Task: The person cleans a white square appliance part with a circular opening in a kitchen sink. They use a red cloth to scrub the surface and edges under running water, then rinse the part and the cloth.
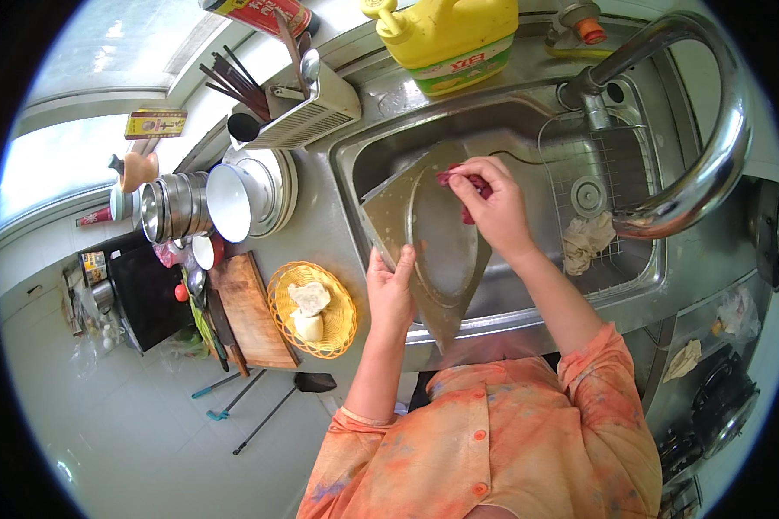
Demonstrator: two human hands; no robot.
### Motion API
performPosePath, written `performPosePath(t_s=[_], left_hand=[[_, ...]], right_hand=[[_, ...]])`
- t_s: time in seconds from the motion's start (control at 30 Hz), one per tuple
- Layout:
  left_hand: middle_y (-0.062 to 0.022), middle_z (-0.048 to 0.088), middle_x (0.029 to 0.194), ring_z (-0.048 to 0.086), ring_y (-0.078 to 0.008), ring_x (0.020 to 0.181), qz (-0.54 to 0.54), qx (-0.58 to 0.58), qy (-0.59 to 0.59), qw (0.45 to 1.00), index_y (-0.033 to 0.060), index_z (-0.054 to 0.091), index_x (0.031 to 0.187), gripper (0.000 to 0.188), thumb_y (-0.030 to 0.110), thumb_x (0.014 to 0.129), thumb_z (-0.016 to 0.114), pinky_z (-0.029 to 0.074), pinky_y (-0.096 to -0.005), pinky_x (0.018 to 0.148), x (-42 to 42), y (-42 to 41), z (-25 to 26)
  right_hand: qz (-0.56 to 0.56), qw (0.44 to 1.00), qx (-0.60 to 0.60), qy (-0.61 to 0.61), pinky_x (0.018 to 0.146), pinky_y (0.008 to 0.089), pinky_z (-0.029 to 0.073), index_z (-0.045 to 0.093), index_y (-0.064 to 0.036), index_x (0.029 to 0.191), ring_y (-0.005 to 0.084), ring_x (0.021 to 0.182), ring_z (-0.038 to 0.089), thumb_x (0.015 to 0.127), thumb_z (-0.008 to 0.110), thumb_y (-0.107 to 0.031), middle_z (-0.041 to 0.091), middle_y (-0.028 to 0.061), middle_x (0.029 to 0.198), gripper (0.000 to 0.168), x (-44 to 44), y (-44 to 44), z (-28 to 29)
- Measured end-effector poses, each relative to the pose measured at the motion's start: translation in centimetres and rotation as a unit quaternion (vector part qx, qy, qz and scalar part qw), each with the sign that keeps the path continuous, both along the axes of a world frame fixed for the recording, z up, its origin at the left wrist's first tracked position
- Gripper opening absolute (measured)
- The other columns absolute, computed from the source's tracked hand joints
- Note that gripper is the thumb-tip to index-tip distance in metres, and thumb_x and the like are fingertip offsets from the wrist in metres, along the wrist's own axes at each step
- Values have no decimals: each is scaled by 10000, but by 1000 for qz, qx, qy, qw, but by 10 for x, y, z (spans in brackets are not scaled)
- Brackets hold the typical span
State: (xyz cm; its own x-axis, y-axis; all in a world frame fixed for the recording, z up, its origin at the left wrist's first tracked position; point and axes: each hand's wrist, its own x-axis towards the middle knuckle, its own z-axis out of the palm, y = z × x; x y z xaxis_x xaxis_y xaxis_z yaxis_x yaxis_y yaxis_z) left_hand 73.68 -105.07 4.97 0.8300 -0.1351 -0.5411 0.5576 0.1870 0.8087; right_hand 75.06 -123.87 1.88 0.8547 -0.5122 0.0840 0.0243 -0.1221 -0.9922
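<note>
My left hand (391, 289) grips the near left edge of a flat greyish-brown panel (389, 214) with a raised oval outline, its thumb on the face. The panel is tilted over a stainless steel sink (526, 285), and pale drops or suds dot its surface. A crumpled dark red cloth (477, 188) is pinched in my right hand (496, 211), above the panel's upper right part. I cannot tell whether the cloth touches the surface. To the right, a wet beige rag (584, 241) lies on a wire rack (623, 162) in the sink, near the drain.
A chrome faucet (730, 149) arches over the sink's right side. Behind the sink stands a yellow detergent jug (454, 39). Leftward are a utensil caddy (318, 107), stacked plates (285, 188), steel bowls (182, 204), a wooden cutting board (250, 311), a knife (221, 324) and a yellow basket (347, 311) holding pale food.
</note>
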Motion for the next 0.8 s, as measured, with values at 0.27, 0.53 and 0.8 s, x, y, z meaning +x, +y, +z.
performPosePath(t_s=[0.27,0.53,0.8], left_hand=[[-84,613,1170,629,-198,1045,32,-98,25,994,52,478,1287,462,-40,865,641,519,-342,905,20,13,-22],[-97,603,1151,631,-228,1020,32,-98,85,991,45,453,1304,529,-84,821,625,541,-372,889,18,20,-26],[-90,544,1291,563,-219,1176,-38,-94,101,990,31,393,1369,540,-50,871,585,506,-371,953,30,11,-45]], right_hand=[[158,985,-34,-63,808,362,489,687,-86,837,271,924,599,824,707,-88,643,65,933,24,12,74,-10],[77,991,-101,-41,794,378,471,679,-96,808,272,876,590,800,703,-90,643,59,873,26,37,61,-34],[60,992,-110,1,776,373,469,690,-77,819,272,853,596,801,714,-97,663,77,906,36,49,54,-59]])
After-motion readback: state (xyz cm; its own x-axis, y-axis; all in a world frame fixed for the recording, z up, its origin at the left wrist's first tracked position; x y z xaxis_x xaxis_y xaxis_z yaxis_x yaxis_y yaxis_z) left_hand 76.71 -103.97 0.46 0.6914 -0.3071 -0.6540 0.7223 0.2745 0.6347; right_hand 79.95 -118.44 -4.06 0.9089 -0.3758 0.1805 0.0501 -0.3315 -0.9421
